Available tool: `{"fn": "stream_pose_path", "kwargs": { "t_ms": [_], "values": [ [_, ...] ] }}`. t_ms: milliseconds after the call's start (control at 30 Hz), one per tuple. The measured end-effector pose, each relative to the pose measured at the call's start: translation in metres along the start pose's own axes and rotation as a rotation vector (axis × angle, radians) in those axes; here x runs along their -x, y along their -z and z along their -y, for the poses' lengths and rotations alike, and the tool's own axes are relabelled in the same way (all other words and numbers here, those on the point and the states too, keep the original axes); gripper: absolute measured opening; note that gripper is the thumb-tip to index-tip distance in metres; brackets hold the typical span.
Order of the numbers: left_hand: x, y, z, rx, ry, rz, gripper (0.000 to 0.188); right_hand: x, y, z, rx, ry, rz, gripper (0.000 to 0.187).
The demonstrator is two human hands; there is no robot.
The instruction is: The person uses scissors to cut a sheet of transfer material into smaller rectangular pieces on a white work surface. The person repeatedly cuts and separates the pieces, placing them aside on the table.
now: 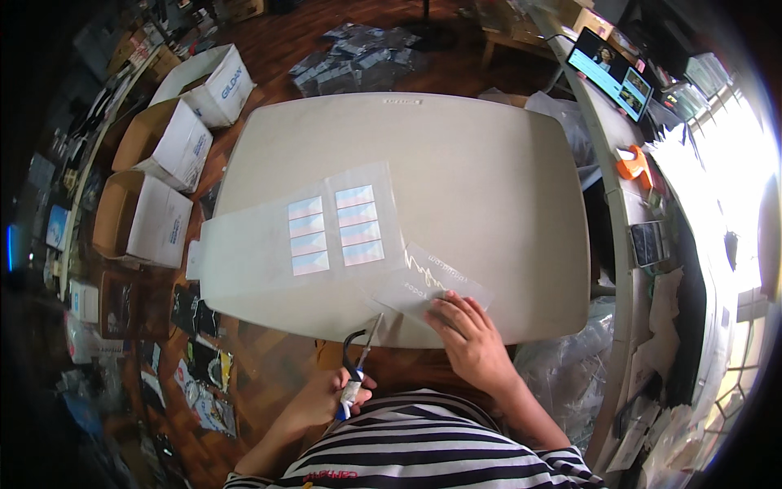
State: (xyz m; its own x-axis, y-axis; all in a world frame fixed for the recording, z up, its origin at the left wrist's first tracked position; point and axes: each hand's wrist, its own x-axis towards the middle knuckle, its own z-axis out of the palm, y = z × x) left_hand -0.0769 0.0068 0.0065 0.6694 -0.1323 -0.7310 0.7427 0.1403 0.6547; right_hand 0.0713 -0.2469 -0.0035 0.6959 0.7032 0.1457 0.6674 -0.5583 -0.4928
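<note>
The small clear sheet (423,285), marked with white lettering and a jagged white line, lies near the front edge of the counter (489,187). The right hand (468,338) rests over that sheet's near right part, its fingers together and reaching inward; its thumb is hard to make out, so I cannot tell whether this grip pinches the sheet or only presses on it.

On the sheet's near left side, the left hand (332,399) has its grip closed around the handle of what looks like a pair of scissors (362,359). Their long axis slants away from the body and a little to the right, so the tip points at the sheet's near left corner. The tip is close to that corner; whether they touch is unclear. The right hand is nearer the sheet.

Just beyond the sheet to its left lies a large clear sheet (244,244) bearing two rows of pale labels (358,226).
</note>
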Motion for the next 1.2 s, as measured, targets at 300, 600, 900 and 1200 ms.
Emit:
{"fn": "stream_pose_path", "kwargs": {
  "t_ms": [300, 600, 900, 1200],
  "values": [
    [-0.014, -0.016, -0.012, -0.051, 0.054, -0.007, 0.029, 0.002, 0.024, 0.001, -0.206, -0.166, 0.030, 0.045],
    [-0.008, -0.014, -0.013, -0.006, 0.023, 0.017, 0.027, 0.013, 0.028, -0.026, 0.165, 0.079, 0.144, 0.062],
    [-0.002, -0.019, -0.023, -0.453, -0.036, 0.045, 0.016, 0.013, 0.008, -0.003, 0.234, -0.095, 0.056, 0.068],
    [0.002, -0.012, -0.020, -0.422, 0.028, 0.075, 0.026, 0.000, -0.005, -0.005, 0.265, -0.088, -0.014, 0.065]
  ]
}}
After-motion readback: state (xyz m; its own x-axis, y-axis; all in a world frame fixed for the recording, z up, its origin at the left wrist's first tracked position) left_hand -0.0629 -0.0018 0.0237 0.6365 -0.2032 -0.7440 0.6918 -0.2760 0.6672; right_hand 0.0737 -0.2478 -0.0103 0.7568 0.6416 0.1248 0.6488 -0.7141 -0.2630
